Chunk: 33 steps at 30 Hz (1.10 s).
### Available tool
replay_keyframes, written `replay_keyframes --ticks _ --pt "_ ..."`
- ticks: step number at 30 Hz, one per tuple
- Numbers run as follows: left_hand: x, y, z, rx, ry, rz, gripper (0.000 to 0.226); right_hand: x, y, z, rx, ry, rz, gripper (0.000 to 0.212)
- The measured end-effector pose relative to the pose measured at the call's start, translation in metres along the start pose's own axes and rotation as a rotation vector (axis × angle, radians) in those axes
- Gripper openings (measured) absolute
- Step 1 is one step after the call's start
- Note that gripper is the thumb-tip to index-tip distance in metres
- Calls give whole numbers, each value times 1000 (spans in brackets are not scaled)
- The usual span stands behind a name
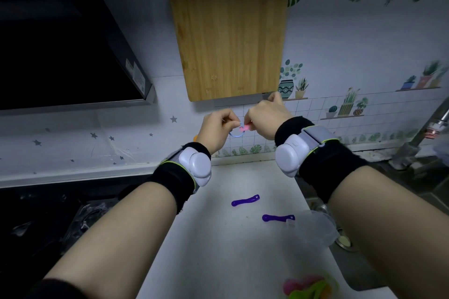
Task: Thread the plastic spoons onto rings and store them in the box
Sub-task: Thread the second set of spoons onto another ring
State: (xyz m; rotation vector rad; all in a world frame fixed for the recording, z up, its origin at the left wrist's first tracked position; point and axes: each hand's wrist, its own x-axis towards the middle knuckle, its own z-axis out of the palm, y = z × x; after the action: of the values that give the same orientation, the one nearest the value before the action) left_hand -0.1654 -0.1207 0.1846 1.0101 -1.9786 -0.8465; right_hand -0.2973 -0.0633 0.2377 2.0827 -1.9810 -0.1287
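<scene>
Two purple spoons (245, 200) (278, 218), one pink spoon (244, 128)

A pale table (230, 262) fills the lower centre of the frame. On it lie the upper purple spoon (245, 200) and, apart to its lower right, the lower purple spoon (278, 218), just beside a clear plastic box (315, 228) at the right edge. A blurred heap of coloured spoons (308, 286) lies bottom right.
</scene>
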Motion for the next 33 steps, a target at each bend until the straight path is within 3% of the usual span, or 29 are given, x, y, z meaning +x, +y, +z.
replay_keyframes --ticks 5,9,12,15,17,21,26,33 --pt "3 1 -3 -64 38 -12 16 2 1 9 113 -25 33 23" --pt "6 1 -2 -369 175 -148 15 4 0 21 602 -11 191 19" --pt "7 4 0 -546 163 -212 20 5 -7 32 956 5 237 2" --pt "7 10 5 -623 151 -239 21 5 -13 38 1155 29 261 13" --pt "7 12 8 -653 158 -256 20 5 -16 40 1183 52 285 18" --pt "6 12 9 -688 172 -276 18 7 -16 44 1235 94 303 6" --pt "4 11 15 -671 194 -258 15 9 -18 51 1269 145 350 15" --pt "1 -2 31 -688 191 -279 12 11 -20 69 1296 80 359 23"
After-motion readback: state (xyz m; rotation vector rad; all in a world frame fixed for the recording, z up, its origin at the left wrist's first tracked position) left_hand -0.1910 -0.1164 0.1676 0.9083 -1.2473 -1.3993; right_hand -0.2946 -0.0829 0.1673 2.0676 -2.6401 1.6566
